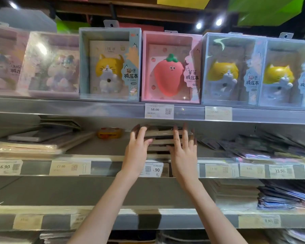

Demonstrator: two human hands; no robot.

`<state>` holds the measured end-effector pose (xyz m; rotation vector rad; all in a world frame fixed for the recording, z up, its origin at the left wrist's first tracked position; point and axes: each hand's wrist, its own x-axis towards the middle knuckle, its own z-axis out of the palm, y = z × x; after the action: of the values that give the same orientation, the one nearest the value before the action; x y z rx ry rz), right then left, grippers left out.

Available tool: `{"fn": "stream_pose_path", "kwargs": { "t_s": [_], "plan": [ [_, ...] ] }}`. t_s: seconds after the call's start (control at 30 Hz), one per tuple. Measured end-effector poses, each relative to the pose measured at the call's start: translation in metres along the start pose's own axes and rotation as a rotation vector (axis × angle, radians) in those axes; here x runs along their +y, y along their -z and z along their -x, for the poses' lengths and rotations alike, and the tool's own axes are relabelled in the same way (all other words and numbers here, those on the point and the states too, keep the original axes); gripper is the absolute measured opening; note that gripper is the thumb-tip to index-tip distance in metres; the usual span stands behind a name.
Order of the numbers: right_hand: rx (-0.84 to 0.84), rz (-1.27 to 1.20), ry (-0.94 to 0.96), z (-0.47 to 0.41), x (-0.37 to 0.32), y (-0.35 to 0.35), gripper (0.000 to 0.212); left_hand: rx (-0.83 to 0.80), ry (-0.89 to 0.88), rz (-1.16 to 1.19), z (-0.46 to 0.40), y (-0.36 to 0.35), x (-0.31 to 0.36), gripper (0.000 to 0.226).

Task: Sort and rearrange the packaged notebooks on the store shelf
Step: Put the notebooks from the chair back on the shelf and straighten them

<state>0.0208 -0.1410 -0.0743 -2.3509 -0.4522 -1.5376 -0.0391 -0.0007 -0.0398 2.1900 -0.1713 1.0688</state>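
Both hands bracket the stack of notebooks (161, 138) on the middle shelf (95, 156): left hand (136, 147) curls over its near-left corner, right hand (183, 148) lies flat-fingered against its right side. Squeeze evenly inward, squaring edges, before sliding.

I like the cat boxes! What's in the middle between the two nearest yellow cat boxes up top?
In the head view, a pink strawberry box stands between the left cat box and the next cat box.
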Motion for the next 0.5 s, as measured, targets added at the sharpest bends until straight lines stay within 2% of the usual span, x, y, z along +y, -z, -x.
{"fn": "stream_pose_path", "kwargs": {
  "t_s": [0.23, 0.5],
  "plan": [
    [-0.092, 0.086, -0.045, 0.000, 0.004, -0.001, 0.054, -0.093, 0.050, -0.288, -0.007, -0.009, -0.007, 0.042],
    [-0.215, 0.040, -0.091, 0.000, -0.001, 0.011, 0.055, -0.169, 0.098, -0.235, -0.007, -0.004, -0.002, 0.039]
  ]
}}
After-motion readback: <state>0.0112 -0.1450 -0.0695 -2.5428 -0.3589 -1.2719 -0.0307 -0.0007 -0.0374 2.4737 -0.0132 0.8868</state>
